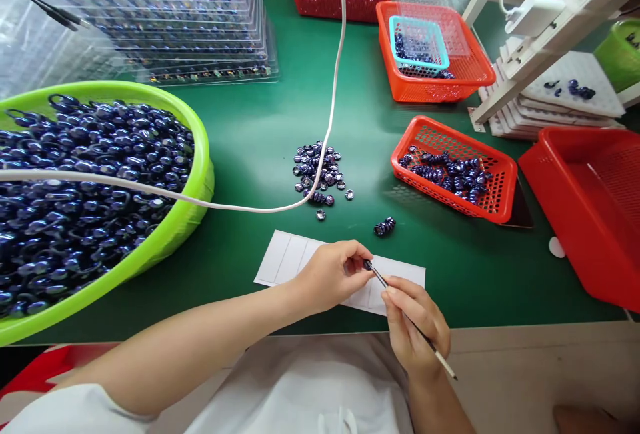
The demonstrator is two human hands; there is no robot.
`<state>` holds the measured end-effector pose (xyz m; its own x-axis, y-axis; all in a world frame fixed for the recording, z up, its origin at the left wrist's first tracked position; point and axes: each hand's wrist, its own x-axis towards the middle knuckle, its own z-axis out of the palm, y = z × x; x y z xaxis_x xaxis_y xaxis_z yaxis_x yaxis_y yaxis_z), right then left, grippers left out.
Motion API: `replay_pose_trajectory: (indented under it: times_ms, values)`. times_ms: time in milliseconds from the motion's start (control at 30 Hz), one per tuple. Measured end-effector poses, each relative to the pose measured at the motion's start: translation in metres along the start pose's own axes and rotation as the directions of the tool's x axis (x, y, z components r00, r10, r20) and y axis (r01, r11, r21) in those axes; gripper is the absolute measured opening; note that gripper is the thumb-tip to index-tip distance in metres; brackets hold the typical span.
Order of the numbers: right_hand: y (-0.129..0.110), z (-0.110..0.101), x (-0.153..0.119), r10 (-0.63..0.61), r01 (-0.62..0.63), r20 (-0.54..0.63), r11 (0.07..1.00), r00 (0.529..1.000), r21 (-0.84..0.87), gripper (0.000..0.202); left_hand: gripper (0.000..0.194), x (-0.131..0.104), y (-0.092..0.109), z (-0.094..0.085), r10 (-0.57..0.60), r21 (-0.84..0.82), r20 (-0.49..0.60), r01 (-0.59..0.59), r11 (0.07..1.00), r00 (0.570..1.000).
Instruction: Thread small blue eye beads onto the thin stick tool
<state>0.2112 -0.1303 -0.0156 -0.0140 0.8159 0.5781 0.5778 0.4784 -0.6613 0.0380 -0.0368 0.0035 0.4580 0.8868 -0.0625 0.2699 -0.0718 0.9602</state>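
My left hand (pixel 334 273) pinches a small dark bead (pixel 367 265) between its fingertips, just above a white paper sheet (pixel 290 257) on the green table. My right hand (pixel 415 327) grips a thin brush-like stick (pixel 425 337) like a pen, and the stick's tip touches the bead. A loose pile of dark blue beads (pixel 320 171) lies on the table beyond the paper. A short cluster of joined beads (pixel 384 226) lies to the pile's right.
A big green basin (pixel 203 174) full of blue beads stands at left, with a white cable (pixel 330 121) running over it. Red baskets (pixel 500 184) (pixel 590 207) (pixel 465 67) sit at right. Stacked clear trays (pixel 200 34) stand at the back, white trays (pixel 565 97) far right.
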Motion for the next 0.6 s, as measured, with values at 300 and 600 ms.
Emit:
replay_pose_trajectory:
  times_ms: [300,600]
  values:
    - [-0.0004,-0.0003,-0.0002,0.020,-0.020,-0.005,0.999,1.000,0.027,0.043,0.012,0.0007,0.0033,-0.0028,-0.015,-0.019,0.016,0.015,1.000,1.000]
    - [0.0044,0.0018,-0.0015,0.268,-0.224,-0.164,0.943,0.949,0.247,0.030,0.013,0.0016,0.0003,-0.0040,-0.031,-0.033,0.013,0.031,0.999,0.999]
